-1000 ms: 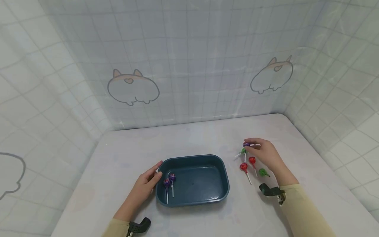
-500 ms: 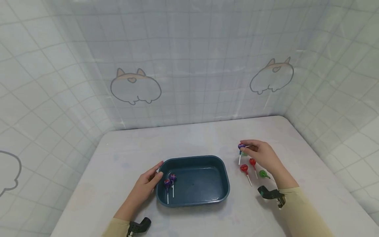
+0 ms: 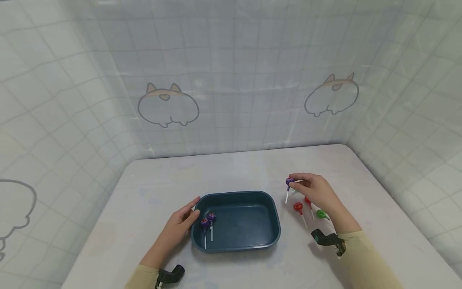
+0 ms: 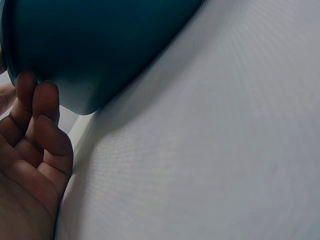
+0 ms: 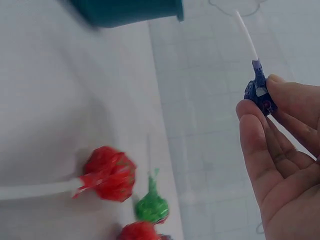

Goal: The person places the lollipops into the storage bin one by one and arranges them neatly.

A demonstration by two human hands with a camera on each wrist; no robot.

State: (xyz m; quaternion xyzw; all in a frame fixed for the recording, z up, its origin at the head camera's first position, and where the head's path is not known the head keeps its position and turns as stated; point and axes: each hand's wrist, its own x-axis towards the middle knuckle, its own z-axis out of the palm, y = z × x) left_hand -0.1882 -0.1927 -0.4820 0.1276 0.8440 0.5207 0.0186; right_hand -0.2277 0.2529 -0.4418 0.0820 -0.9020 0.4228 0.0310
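Note:
My right hand (image 3: 315, 190) pinches a purple-wrapped lollipop (image 5: 260, 95) by its head between thumb and fingertips, raised above the table with its white stick pointing down in the head view. My left hand (image 3: 178, 224) holds the left end of a dark teal tray (image 3: 236, 248), thumb at the rim and other fingers along the outer wall. Inside the tray's left side lie two purple lollipops (image 3: 204, 224), side by side. Below my right hand are a red lollipop (image 3: 298, 206), a second red lollipop (image 3: 308, 200) partly covered by the hand, and a green lollipop (image 3: 321, 214).
Another green lollipop (image 5: 152, 206) lies beyond the red ones, mostly hidden by my right hand in the head view. The white table (image 3: 173, 172) ends at a curtain with a grid pattern (image 3: 231, 100) at the back and sides.
My right hand has lifted the purple lollipop off the spot beside the green one and moved left toward the tray. The left hand stays on the tray.

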